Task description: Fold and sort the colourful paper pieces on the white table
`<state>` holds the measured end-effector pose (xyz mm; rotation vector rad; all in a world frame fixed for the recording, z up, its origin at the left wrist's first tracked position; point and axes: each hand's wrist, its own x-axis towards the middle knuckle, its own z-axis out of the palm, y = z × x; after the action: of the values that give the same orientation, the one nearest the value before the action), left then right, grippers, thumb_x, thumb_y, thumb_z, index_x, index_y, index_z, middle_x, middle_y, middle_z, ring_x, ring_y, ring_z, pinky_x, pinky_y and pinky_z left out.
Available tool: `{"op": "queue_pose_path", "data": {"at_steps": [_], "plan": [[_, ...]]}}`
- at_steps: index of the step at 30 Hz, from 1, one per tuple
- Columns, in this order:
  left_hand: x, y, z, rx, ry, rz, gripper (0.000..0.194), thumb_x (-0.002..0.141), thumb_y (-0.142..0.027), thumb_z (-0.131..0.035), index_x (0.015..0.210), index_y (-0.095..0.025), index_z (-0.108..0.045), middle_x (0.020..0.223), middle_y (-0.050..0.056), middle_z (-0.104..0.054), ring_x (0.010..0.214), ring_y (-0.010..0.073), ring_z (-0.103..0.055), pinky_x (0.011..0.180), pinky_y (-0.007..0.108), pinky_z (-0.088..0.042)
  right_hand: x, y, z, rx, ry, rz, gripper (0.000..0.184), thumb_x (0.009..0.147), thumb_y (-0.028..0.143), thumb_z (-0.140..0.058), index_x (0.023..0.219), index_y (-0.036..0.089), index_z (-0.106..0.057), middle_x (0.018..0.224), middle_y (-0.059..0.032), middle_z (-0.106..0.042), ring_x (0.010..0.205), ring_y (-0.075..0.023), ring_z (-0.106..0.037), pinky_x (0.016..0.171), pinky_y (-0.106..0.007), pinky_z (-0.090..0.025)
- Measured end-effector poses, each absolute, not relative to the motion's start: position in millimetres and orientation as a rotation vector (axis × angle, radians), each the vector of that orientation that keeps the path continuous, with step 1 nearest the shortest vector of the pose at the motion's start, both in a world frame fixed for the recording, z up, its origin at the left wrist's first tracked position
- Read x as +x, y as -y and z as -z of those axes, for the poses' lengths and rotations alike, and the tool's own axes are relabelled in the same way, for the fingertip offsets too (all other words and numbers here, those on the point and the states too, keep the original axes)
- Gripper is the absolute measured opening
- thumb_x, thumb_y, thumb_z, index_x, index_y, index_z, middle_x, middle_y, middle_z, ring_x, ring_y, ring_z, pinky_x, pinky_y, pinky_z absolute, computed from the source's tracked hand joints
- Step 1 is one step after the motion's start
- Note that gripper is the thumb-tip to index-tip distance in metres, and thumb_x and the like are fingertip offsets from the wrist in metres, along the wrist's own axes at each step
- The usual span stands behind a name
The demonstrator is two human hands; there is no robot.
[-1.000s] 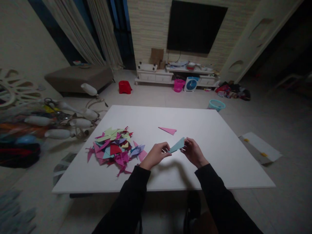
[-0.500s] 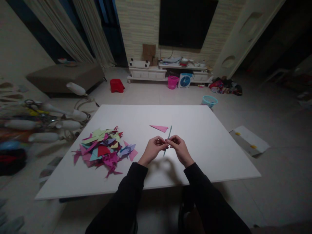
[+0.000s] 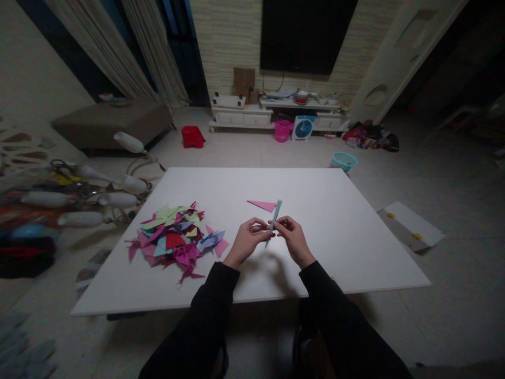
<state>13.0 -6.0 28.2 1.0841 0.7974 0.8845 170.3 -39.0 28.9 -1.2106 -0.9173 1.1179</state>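
Over the white table (image 3: 347,237), my left hand (image 3: 248,241) and my right hand (image 3: 291,238) meet, fingers pinched on a light blue folded paper piece (image 3: 275,211). The paper stands edge-on, narrow and upright, between the two hands. Just beyond it a pink paper triangle (image 3: 262,205) lies flat on the table. A heap of coloured paper pieces (image 3: 173,239), pink, green, red and purple, is left of my left hand.
Left of the table stands a lamp fixture with white bulbs (image 3: 98,195) among clutter. A flat white board (image 3: 410,226) lies on the floor at right. Farther off are a teal basket (image 3: 344,160), a red stool (image 3: 192,137), a pink bucket (image 3: 282,130) and a TV stand (image 3: 276,113).
The blue paper was held flat and wide a second ago; both hands have come together and it is now turned edge-on between them. The view shifted slightly.
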Motion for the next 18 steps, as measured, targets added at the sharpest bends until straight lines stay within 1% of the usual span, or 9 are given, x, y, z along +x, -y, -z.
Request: {"op": "queue_pose_path", "data": {"at_steps": [5,11,15,18], "plan": [[10,4,-31,1.075,-0.798,-0.909,0.042,0.066,-0.032,-0.088,0.091,-0.015,-0.059,0.092,0.010,-0.076,0.086,0.0249,-0.076,0.086,0.041,-0.059,165,33,-25,-1.211,0.916,-1.090,0.036,0.072,0.053,-0.081,0.079,0.023,-0.064,0.080,-0.0025,-0.072,0.076,-0.0186,-0.064,0.065,-0.029,-0.043],[9,7,-34,1.059,-0.791,-0.931,0.046,0.062,-0.030,-0.090,0.093,-0.015,-0.059,0.095,0.010,-0.075,0.088,0.0256,-0.076,0.087,0.041,-0.059,159,33,-24,-1.185,0.905,-1.075,0.033,0.074,0.052,-0.079,0.079,0.023,-0.065,0.083,-0.0035,-0.074,0.079,-0.0196,-0.066,0.067,-0.031,-0.044],[8,11,-36,1.051,-0.780,-0.929,0.045,0.066,-0.032,-0.088,0.095,-0.015,-0.058,0.097,0.011,-0.075,0.088,0.0259,-0.076,0.087,0.042,-0.059,156,37,-27,-1.167,0.920,-1.064,0.032,0.078,0.052,-0.076,0.080,0.022,-0.064,0.091,-0.0054,-0.076,0.083,-0.0205,-0.067,0.067,-0.030,-0.045],[7,13,-37,1.041,-0.756,-0.934,0.045,0.067,-0.032,-0.088,0.095,-0.015,-0.057,0.101,0.013,-0.075,0.086,0.0255,-0.076,0.086,0.042,-0.059,155,39,-26,-1.166,0.932,-1.048,0.031,0.080,0.051,-0.074,0.080,0.022,-0.062,0.094,-0.0062,-0.076,0.080,-0.0198,-0.067,0.067,-0.030,-0.045]]}}
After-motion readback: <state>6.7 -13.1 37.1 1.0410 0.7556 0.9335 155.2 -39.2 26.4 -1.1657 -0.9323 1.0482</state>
